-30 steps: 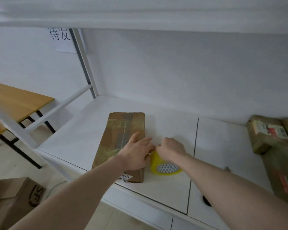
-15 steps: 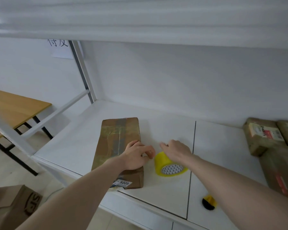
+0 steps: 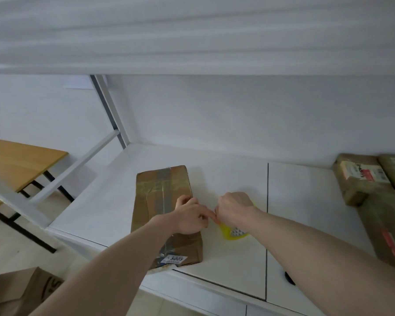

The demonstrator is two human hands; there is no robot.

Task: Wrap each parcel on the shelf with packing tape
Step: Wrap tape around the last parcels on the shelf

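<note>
A brown cardboard parcel (image 3: 162, 197) with old tape and a "5005" label lies on the white shelf (image 3: 306, 224), its near end at the shelf's front edge. My left hand (image 3: 189, 215) rests on the parcel's right side with fingers curled, pinching toward my right hand. A yellow roll of packing tape (image 3: 232, 232) stands just right of the parcel. My right hand (image 3: 234, 207) covers the roll's top and grips it. The fingertips of both hands meet between parcel and roll. Whether a tape end is pulled out there cannot be made out.
Several more brown parcels (image 3: 360, 179) sit stacked at the shelf's right end. A small black object (image 3: 289, 278) lies near the front edge under my right forearm. A wooden table (image 3: 16, 160) stands left, a cardboard box (image 3: 21, 290) on the floor. An upper shelf (image 3: 192, 37) hangs overhead.
My right hand has closed down over the tape roll, and my left hand's fingers have come to meet it. The view has tilted down, so the parcel appears nearer the shelf's front edge.
</note>
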